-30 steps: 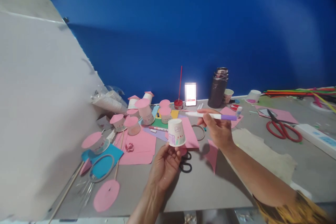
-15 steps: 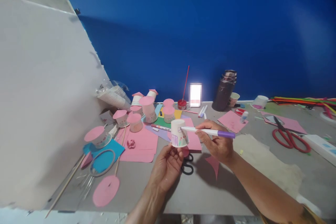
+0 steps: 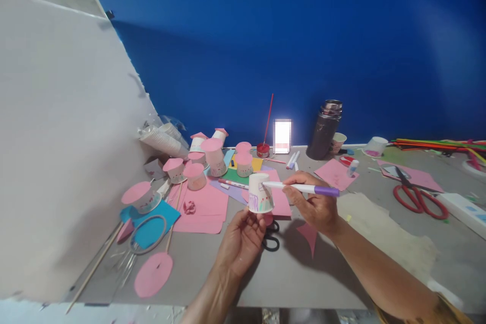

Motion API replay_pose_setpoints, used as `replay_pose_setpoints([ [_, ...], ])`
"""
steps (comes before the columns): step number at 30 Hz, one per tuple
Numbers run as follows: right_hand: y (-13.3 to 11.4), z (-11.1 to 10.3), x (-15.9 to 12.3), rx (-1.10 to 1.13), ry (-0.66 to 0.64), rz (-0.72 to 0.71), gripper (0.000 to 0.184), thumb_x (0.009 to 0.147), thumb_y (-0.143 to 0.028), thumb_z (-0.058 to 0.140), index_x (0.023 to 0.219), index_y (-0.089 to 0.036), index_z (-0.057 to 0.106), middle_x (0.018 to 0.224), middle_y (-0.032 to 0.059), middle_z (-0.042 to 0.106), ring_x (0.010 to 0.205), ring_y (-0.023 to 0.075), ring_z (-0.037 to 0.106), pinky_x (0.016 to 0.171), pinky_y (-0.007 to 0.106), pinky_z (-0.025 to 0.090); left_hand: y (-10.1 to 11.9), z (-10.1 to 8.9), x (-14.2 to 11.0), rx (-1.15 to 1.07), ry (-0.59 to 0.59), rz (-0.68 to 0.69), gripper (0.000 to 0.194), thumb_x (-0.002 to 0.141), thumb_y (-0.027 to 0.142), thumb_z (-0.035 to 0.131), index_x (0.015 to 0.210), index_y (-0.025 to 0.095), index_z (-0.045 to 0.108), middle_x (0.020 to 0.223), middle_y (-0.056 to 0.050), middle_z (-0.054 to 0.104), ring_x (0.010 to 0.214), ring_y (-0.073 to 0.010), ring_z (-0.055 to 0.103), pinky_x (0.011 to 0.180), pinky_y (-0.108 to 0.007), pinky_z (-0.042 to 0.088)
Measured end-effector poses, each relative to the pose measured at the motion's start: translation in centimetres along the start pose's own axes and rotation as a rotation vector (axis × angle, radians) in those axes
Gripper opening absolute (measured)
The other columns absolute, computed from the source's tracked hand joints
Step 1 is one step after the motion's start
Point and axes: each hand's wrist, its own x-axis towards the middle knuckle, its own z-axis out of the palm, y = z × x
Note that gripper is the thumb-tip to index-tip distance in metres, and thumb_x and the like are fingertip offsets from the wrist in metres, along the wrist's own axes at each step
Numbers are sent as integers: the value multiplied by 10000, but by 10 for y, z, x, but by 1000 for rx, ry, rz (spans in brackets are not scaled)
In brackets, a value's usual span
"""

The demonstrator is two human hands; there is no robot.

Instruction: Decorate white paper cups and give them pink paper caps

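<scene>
1. The blue board (image 3: pixel 250 55) stands upright behind the white cup (image 3: pixel 259 193), the landmark for every place below.
2. The grey table (image 3: pixel 281 283) spreads beneath the cup and out to both sides of it.
3. Pink sheets (image 3: pixel 208 215) lie overlapping to the left of the cup; a blue sheet (image 3: pixel 146 238) lies farther left, with a grey ring (image 3: pixel 165 225) on it.
4. The dark flask (image 3: pixel 322 131) stands upright behind and to the right of the cup, with its mouth open.
5. Your hands are both holding something. Your left hand (image 3: pixel 245 243) is just below the cup, palm up, its fingertips supporting the cup near the rim. Your right hand (image 3: pixel 315 205) is to the right of the cup, its fingers closed around a marker.
6. The red-handled scissors (image 3: pixel 415 193) lie well to the right of the cup, blades over pink paper. The black-handled scissors (image 3: pixel 271 243) show only their handles, below the cup and beside your left fingers.
7. Several pink-topped cups (image 3: pixel 213 154) stand to the left of the cup and behind it.
8. The white cup itself is upside down, raised in front of you, its wall drawn on in purple, red and green.
9. The marker (image 3: pixel 298 188), white with a purple end, points leftward, its tip at the upper wall of the cup, by a small purple outline.
</scene>
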Motion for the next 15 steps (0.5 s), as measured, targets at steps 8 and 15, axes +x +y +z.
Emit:
replay_pose_setpoints([
  [8, 2, -2, -1, -16, -1, 34, 53, 944, -197, 637, 923, -221, 680, 805, 0, 727, 700, 146, 679, 660, 239, 531, 1, -1, 0, -1, -5, 0, 268, 979, 42, 486, 753, 100, 617, 619, -39, 660, 571, -134, 690, 606, -243, 607],
  [15, 3, -3, -1, -24, -9, 49, 53, 943, -213, 634, 919, -214, 681, 798, 1, 713, 652, 136, 652, 624, 236, 515, 1, -4, 0, -2, -14, 4, 276, 979, 43, 486, 744, 105, 616, 615, -40, 659, 569, -132, 687, 606, -241, 607],
])
